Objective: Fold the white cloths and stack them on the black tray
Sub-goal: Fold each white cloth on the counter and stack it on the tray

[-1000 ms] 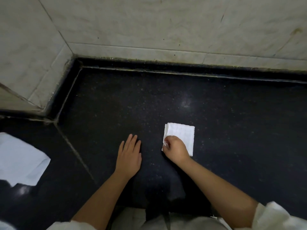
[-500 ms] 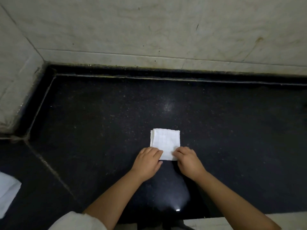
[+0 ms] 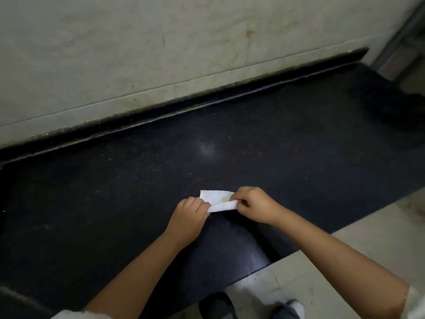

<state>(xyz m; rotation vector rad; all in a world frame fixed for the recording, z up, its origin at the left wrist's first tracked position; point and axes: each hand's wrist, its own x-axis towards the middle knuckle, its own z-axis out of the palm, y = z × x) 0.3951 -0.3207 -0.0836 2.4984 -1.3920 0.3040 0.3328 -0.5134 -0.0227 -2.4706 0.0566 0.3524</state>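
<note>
A small folded white cloth [image 3: 217, 199] is held just above the black stone counter [image 3: 115, 192]. My left hand [image 3: 189, 214] pinches its near left corner. My right hand [image 3: 254, 204] grips its right end, fingers curled over the edge. The near edge of the cloth is lifted and its far part tilts down toward the counter. No black tray can be made out; a dark shape [image 3: 397, 111] lies at the far right of the counter, too dim to identify.
A pale marble wall [image 3: 161, 54] runs along the back of the counter. The counter's front edge [image 3: 299, 252] cuts diagonally at lower right, with a light tiled floor [image 3: 345, 249] and my shoe [image 3: 292, 308] below.
Both hands have lifted the folded cloth off the counter. The view has swung right, so the left corner and the other white cloth have left the frame.
</note>
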